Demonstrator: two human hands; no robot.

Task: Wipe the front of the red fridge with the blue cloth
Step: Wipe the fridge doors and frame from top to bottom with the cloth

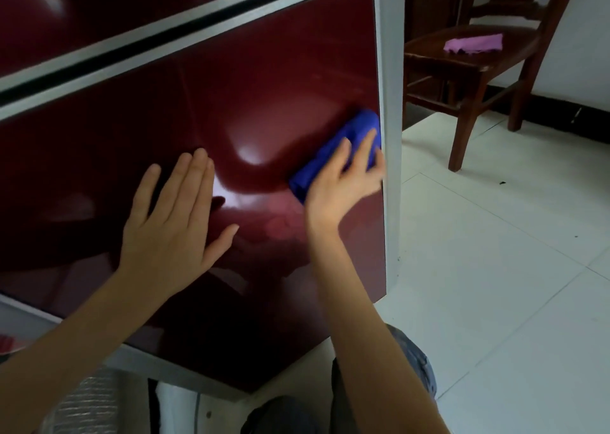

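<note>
The glossy red fridge (264,80) fills the left and middle of the head view, its lower door framed in grey. My right hand (343,183) presses a bunched blue cloth (343,143) against the lower door, close to its right edge; the fingers lie fairly straight over the cloth. My left hand (175,222) lies flat on the door to the left of it, fingers spread and straight, holding nothing. Part of the cloth is hidden under my right fingers.
A dark wooden chair (475,64) stands at the back right with a pink cloth (473,43) on its seat. White floor tiles (511,268) spread to the right of the fridge. My knee (409,361) in grey fabric is below my right arm.
</note>
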